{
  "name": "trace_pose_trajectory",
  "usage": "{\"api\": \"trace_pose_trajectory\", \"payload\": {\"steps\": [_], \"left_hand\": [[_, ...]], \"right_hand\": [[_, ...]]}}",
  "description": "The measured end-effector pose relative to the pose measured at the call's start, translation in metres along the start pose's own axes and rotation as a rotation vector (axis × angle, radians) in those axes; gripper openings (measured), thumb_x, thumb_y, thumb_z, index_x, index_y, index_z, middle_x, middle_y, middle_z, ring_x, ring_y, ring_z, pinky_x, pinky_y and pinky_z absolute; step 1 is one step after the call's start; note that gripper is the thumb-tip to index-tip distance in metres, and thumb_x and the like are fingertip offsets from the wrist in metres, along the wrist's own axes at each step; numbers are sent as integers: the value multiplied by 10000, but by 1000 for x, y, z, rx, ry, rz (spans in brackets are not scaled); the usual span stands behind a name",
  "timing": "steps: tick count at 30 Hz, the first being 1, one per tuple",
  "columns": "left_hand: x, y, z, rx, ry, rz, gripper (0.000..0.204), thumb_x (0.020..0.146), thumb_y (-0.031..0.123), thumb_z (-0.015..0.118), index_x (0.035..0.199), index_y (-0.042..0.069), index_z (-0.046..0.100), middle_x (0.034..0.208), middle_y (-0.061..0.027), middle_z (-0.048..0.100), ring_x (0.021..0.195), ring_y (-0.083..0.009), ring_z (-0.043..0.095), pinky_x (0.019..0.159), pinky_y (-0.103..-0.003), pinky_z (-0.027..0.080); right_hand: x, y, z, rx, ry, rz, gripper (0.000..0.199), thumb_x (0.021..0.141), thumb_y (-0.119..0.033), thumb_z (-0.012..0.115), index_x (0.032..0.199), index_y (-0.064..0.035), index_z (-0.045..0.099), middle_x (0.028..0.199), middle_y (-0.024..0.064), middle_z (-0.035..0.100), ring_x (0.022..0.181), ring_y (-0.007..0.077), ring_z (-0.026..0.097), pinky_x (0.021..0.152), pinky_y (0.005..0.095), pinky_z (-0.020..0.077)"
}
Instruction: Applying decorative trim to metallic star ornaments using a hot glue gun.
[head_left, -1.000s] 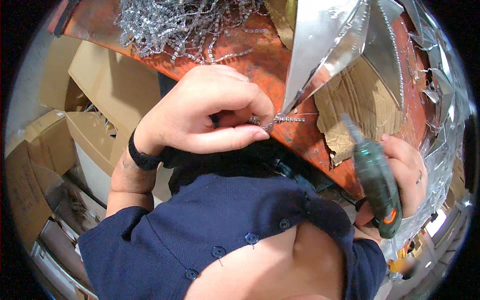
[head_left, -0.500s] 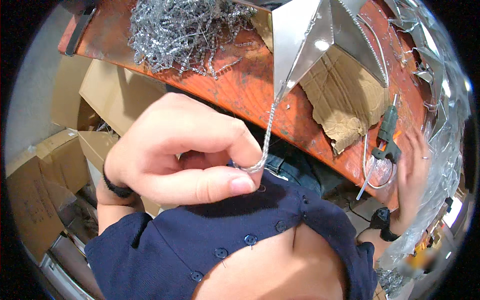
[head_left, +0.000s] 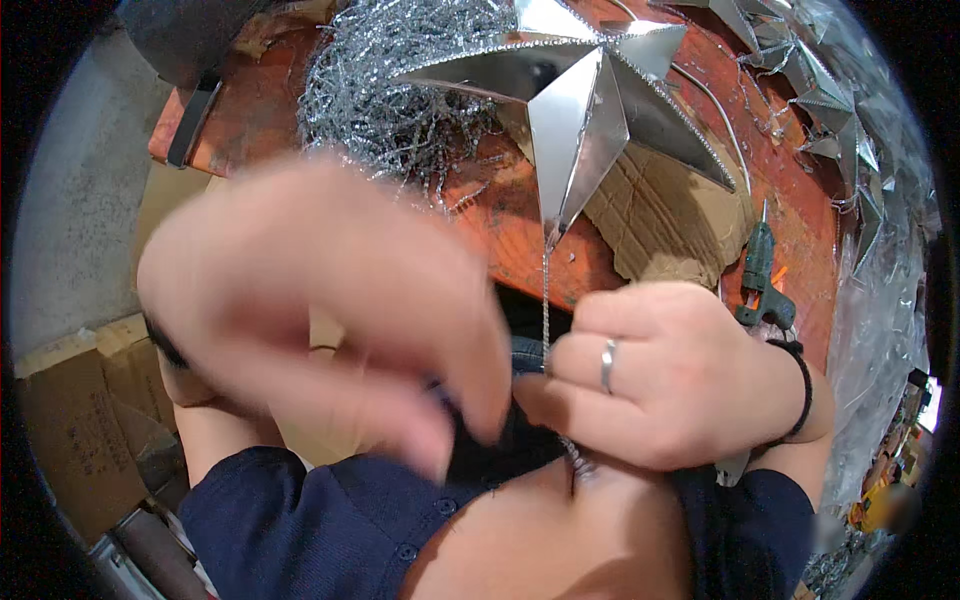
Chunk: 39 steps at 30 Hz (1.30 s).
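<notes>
A shiny silver star (head_left: 580, 120) with raised points lies on the orange-red table, its edges lined with sparkly trim. From its near tip a thin silver trim cord (head_left: 546, 300) runs down toward me. My right hand (head_left: 655, 375), with a ring on one finger, is closed around this cord, and the loose end hangs out below its fingers. To the left, my left hand (head_left: 330, 310) is smeared by motion, apart from the cord. Whether its fingers hold anything does not show.
A tangled heap of silver trim (head_left: 405, 90) lies at the back left. Torn cardboard (head_left: 670, 225) sits under the star, with a green glue gun (head_left: 760, 265) to its right. More silver stars (head_left: 805, 75) and clear plastic wrap (head_left: 875, 330) line the right. Cardboard boxes (head_left: 75, 430) stand at left.
My left hand has let go of the cord and swung left. My right hand has come from beside the glue gun and taken the cord. The star has come more fully into view.
</notes>
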<state>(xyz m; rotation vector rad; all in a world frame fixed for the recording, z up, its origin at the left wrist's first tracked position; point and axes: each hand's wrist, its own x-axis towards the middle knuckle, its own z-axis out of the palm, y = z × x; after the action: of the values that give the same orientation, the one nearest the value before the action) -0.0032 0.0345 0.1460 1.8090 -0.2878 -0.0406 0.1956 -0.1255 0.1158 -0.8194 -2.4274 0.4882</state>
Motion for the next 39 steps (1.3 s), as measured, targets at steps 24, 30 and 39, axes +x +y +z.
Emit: {"api": "trace_pose_trajectory", "payload": {"steps": [24,30,39], "left_hand": [[49,-63,-65,1003,201,-251,943,854,367,732,1477,-84,185,1292,-283,532,1199,-367,537,991,-439,453],[50,-43,-40,1099,235,-152,956,829,368,760,1468,-89,217,1258,-263,558,1154,-348,560,964,-442,462],[49,-51,-41,1159,221,-155,991,814,417,762,1474,-88,222,1290,-259,544,1191,-353,543,1002,-438,443]], "right_hand": [[-8,47,-71,-154,178,646,149,840,-22,684,986,-12,660,910,71,652,827,168,629,759,295,473],[-9,53,-61,13,264,797,186,824,-79,717,992,-24,660,931,63,655,855,147,624,778,291,473],[-49,36,-58,-454,166,309,252,724,-257,769,781,-26,687,822,96,667,792,187,652,728,286,504]]}}
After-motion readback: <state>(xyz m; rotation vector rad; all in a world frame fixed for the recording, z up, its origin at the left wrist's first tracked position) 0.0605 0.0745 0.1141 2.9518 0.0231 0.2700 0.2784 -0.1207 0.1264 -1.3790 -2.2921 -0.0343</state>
